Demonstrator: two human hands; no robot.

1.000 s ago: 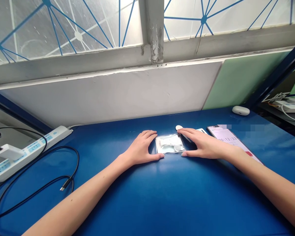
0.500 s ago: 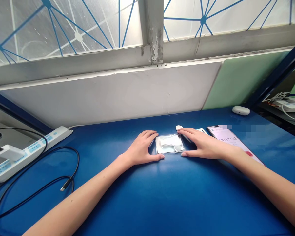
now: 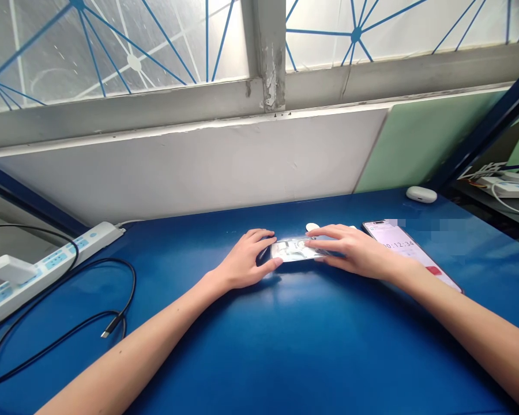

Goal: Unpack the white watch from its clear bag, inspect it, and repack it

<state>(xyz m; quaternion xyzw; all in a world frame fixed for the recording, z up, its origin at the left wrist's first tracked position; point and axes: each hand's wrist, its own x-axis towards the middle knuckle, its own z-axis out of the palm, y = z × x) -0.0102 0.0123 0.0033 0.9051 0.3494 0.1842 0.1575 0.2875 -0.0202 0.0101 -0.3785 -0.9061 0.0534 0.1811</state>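
A small clear plastic bag (image 3: 290, 250) with white contents is held just above the blue table (image 3: 285, 346), its near edge lifted. My left hand (image 3: 242, 260) pinches its left end between thumb and fingers. My right hand (image 3: 350, 251) grips its right end, fingers lying over the top of the bag. A small white round piece (image 3: 312, 227) lies on the table right behind my right fingers.
A phone (image 3: 409, 251) with a lit timer screen lies right of my right hand. A white earbud case (image 3: 421, 194) sits at the back right. A white power strip (image 3: 47, 265) and a black cable (image 3: 112, 323) occupy the left side.
Both hands closed on the bag's ends and lifted it off the table; before, they lay flat either side of it. The phone timer advanced a second.
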